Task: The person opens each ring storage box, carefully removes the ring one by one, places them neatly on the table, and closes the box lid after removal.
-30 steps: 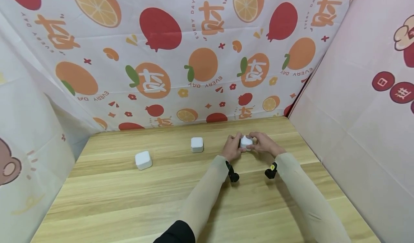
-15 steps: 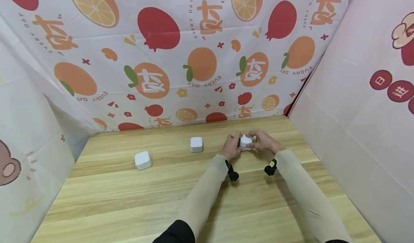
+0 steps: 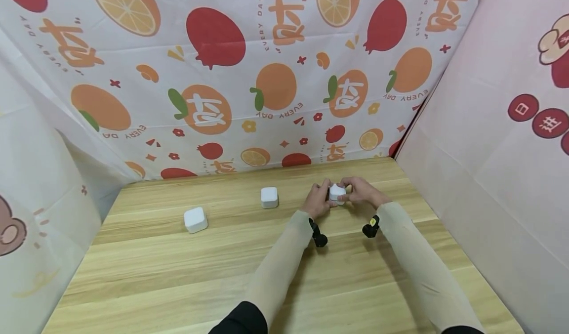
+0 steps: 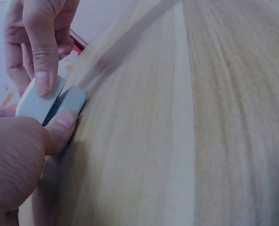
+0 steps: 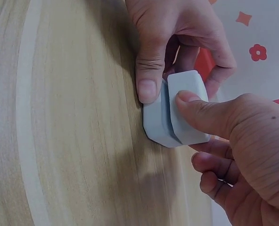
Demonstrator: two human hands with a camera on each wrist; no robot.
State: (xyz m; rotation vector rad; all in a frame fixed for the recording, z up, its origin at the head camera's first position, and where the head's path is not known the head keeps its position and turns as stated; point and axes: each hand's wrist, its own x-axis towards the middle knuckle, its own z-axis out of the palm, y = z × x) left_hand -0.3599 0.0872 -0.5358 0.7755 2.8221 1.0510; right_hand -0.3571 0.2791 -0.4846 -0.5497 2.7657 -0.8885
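Note:
In the head view a small white box (image 3: 337, 191) is between my two hands at the table's back right. Seen from the left wrist, its lid (image 4: 31, 107) stands slightly off its base (image 4: 75, 98), with a narrow dark gap between them. My left hand (image 3: 316, 200) grips the base, its thumb pressed on the near side just above the table. My right hand (image 3: 362, 193) pinches the lid, as the right wrist view shows with its thumb (image 5: 191, 104) on the lid's side. The fingers behind the box are partly hidden.
Two more white rounded boxes stand on the wooden table (image 3: 178, 274): one box (image 3: 269, 197) left of my hands, another box (image 3: 196, 220) farther left. A fruit-print cloth (image 3: 249, 92) hangs along the back edge, and a pale cloth (image 3: 480, 166) closes the right side.
Both hands stay on the same box with hardly any movement. The head view has shifted very slightly.

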